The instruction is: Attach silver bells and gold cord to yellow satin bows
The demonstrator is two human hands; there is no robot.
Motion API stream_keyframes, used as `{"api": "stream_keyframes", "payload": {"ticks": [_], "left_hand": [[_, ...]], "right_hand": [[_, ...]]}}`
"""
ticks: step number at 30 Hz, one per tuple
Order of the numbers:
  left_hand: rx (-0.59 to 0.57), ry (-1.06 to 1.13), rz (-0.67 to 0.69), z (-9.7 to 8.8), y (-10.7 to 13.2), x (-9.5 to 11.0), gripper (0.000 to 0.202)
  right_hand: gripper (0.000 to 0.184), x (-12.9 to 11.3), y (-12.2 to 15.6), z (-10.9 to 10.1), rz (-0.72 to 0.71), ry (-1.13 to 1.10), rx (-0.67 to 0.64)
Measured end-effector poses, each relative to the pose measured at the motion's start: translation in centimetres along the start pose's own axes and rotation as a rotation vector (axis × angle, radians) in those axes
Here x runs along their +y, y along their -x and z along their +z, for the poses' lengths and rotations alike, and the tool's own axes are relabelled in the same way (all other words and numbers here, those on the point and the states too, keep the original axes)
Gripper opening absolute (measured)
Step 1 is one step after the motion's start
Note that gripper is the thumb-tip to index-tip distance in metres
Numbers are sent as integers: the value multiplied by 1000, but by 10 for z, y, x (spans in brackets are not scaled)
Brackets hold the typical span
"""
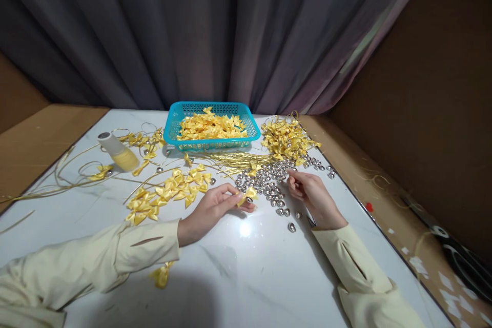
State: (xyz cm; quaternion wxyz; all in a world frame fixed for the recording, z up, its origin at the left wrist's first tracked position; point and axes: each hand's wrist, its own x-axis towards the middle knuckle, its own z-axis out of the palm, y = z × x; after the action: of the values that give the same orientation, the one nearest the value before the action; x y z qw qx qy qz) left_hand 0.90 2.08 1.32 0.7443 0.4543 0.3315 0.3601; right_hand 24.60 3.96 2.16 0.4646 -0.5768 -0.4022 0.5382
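Note:
My left hand [215, 210] pinches a yellow satin bow [250, 193] between thumb and fingers, a little above the white table. A small silver bead [249, 200] shows at the bow's lower edge. Over the right side of the silver bead pile [265, 179], my right hand [313, 197] has its fingers curled and thumb against index finger. Whatever is in that pinch, if anything, is too small to make out. A dark pointed bit [311, 221] shows beside the right wrist. Loose yellow bows [172, 187] lie left of my left hand.
A blue basket [212, 141] of yellow bows stands at the back. Right of it lies a heap of bows with gold cords [288, 138]. Gold cords [236, 162] lie before the basket. A yellow bottle [119, 151] stands left. Black-handled scissors [461, 256] lie at the far right.

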Motion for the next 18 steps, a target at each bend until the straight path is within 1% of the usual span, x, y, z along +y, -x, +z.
{"api": "stream_keyframes", "payload": {"ticks": [5,8,10,12,14,18], "left_hand": [[-28,-70,24,-1,3,-1,27],[-26,-120,24,-1,3,-2,26],[2,-168,37,-2,3,-3,25],[47,-232,57,-3,2,-4,24],[84,-280,76,-4,1,-6,24],[77,-283,95,-4,-1,-7,22]], "right_hand": [[41,-5,4,1,-50,-17,21],[29,-12,12,6,-115,-47,27],[21,-17,19,11,-140,-63,0],[22,-21,28,17,-129,-57,-68],[29,-23,36,23,-106,-62,-168],[38,-23,47,30,-56,-134,-342]]}}
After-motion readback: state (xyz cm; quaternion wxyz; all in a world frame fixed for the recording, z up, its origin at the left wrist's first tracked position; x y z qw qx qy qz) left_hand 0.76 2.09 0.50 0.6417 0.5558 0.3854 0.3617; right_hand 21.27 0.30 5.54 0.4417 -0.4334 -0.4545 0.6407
